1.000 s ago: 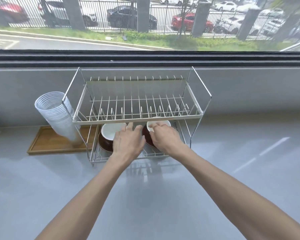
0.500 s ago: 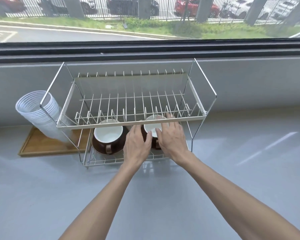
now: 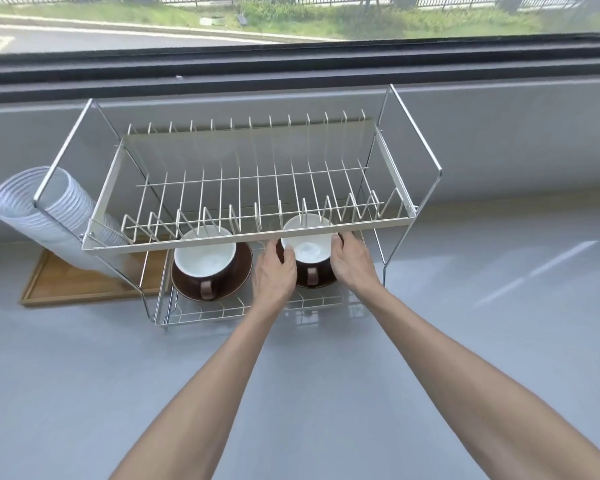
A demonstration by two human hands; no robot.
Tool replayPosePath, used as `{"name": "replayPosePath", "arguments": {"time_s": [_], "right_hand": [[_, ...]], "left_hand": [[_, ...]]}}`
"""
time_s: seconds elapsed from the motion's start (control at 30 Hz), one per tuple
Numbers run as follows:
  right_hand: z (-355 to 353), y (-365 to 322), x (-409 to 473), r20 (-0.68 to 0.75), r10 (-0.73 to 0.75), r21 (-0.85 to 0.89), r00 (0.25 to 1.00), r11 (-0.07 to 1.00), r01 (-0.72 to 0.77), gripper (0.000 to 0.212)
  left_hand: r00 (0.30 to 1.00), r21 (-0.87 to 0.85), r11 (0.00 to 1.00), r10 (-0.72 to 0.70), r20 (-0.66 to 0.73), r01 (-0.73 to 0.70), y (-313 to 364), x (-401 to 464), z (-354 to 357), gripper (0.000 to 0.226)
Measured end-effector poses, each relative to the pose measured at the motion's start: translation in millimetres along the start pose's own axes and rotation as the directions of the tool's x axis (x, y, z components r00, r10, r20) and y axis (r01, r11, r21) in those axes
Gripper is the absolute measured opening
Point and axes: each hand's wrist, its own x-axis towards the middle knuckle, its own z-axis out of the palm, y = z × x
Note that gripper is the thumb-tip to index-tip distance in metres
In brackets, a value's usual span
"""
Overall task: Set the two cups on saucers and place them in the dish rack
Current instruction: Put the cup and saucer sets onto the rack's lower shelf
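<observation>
- Our left hand [image 3: 274, 271] curls its fingers against the left side of the right cup [image 3: 307, 251], thumb near the rim, grasping it.
- Our right hand [image 3: 352, 263] cups the same cup from the right side, fingers wrapped on its wall; so two hands grasp one cup.
- That right cup is brown outside and white inside, with its handle toward us; it sits in the lower tier of the rack [image 3: 250, 237]. The saucer under it is mostly hidden by our hands, and we cannot tell how it lies.
- The left cup [image 3: 205, 259], the same colours, stands upright on a brown saucer [image 3: 236, 278] in the same lower tier, just beside our left hand but apart from it. Handle toward us too.
- We count two cups and one clearly visible saucer.
- The rack has two tiers; the upper one is a row of wire prongs.
- Left of the rack lies one wooden tray [image 3: 77, 289], with one stack of clear plastic cups [image 3: 49, 209] leaning over it.
- Everything stands on a grey counter [image 3: 465, 306] below one window [image 3: 291, 22].
</observation>
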Motion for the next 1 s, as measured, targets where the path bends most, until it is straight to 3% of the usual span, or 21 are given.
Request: {"name": "replayPosePath", "arguments": {"time_s": [0.33,0.6,0.77,0.87,1.0], "right_hand": [[4.9,4.1,-2.1,-0.001,-0.005,0.02,1.0,1.0,0.005,0.038],[1.4,-1.4,-11.0,-0.008,-0.01,0.001,1.0,1.0,0.01,0.042],[8.8,-24.8,-29.1,-0.121,-0.261,-0.192,0.958,0.953,0.236,0.036],[15.4,-49.0,-43.7,-0.051,-0.388,-0.269,0.92,0.893,0.362,0.04],[35.6,-71.8,-56.3,0.06,-0.542,-0.268,0.838,0.8,0.537,0.035]], "left_hand": [[1.0,-0.036,0.999,0.012,-0.006,-0.012,-6.7,-0.5,2.3,0.05],[0.999,0.029,0.999,0.028,0.023,-0.029,-5.0,-7.1,-13.2,0.051],[0.974,0.178,0.959,0.225,-0.009,-0.22,-8.4,-18.0,-54.1,0.039],[0.926,0.333,0.876,0.376,-0.02,-0.348,-14.3,-23.4,-82.4,0.031],[0.897,0.453,0.819,0.434,-0.086,-0.352,-30.8,-24.0,-114.2,0.032]]}}
